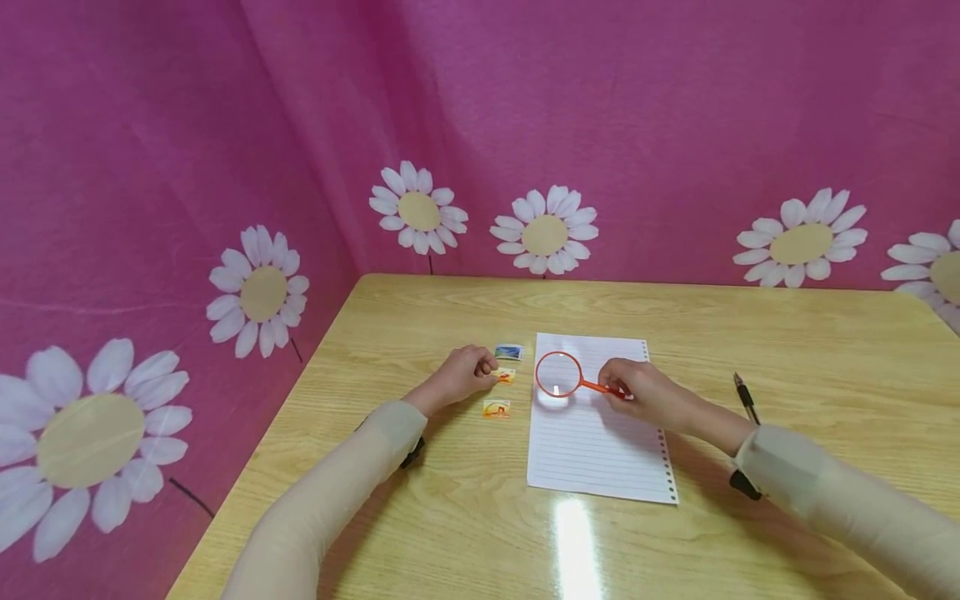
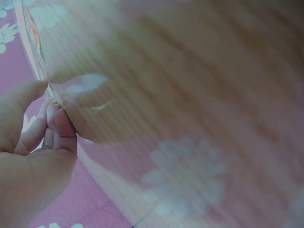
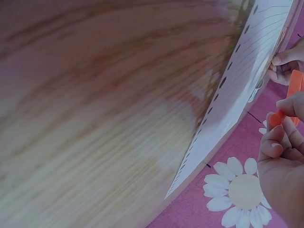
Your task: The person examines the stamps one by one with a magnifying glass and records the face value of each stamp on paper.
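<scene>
My right hand [image 1: 633, 387] pinches the orange handle of a magnifying glass [image 1: 604, 389]; its round lens lies over the upper left of a lined sheet of paper [image 1: 592, 458]. In the right wrist view the orange handle [image 3: 295, 85] shows between thumb and curled fingers. My left hand [image 1: 461, 375] has thumb and fingertips at the left edge of a small yellow-orange postage stamp [image 1: 506, 377], pinching it low over the table. Behind it lies a blue stamp [image 1: 509, 352]; nearer me is another yellow-orange stamp [image 1: 497, 409]. The left wrist view shows the fingertips [image 2: 59, 116] close against the tabletop.
A black-capped pen [image 1: 746, 396] lies right of the paper, partly behind the right forearm. The light wooden table [image 1: 420, 533] meets a pink cloth with white daisies [image 1: 480, 100] at its back and left. A bright light reflection falls on the table in front of the paper.
</scene>
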`<act>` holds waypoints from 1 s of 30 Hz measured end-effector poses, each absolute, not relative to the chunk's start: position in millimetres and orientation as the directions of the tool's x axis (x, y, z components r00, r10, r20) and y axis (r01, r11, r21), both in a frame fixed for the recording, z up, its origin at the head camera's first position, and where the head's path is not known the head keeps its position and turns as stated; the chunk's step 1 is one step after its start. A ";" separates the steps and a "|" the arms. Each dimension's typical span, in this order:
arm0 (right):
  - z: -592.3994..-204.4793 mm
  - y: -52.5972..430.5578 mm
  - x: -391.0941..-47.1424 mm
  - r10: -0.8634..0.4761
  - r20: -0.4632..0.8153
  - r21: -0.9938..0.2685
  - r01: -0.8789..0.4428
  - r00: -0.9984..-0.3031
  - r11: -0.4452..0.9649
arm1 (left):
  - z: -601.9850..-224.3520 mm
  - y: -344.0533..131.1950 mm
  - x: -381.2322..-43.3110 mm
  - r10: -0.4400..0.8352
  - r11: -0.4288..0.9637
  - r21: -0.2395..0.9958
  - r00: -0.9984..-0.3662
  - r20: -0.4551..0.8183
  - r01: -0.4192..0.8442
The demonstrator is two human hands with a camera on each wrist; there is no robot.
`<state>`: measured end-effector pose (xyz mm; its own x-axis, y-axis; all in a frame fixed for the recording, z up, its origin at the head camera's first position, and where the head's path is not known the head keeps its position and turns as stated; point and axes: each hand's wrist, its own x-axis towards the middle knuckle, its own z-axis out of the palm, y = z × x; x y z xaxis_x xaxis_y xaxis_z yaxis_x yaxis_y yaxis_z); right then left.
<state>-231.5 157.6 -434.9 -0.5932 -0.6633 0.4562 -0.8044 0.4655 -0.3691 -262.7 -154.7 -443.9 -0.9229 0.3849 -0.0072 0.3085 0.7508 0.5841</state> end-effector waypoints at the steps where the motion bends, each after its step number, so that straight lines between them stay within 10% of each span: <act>1: -434.8 158.6 -231.2 -0.664 0.452 -0.369 -0.803 -0.595 0.468 | -444.5 -154.7 -262.9 0.385 0.751 0.583 -0.923 -0.005 0.310; 30: -430.2 181.8 -222.4 -0.637 0.369 -0.377 -0.736 -0.676 0.563 | -443.7 -154.6 -261.7 0.371 0.744 0.615 -0.927 -0.053 0.262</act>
<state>-222.4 181.8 -430.2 -0.6763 -0.6375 0.3691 -0.7359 0.5627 -0.3766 -261.7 -154.6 -443.7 -0.9273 0.3705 -0.0527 0.2623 0.7438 0.6148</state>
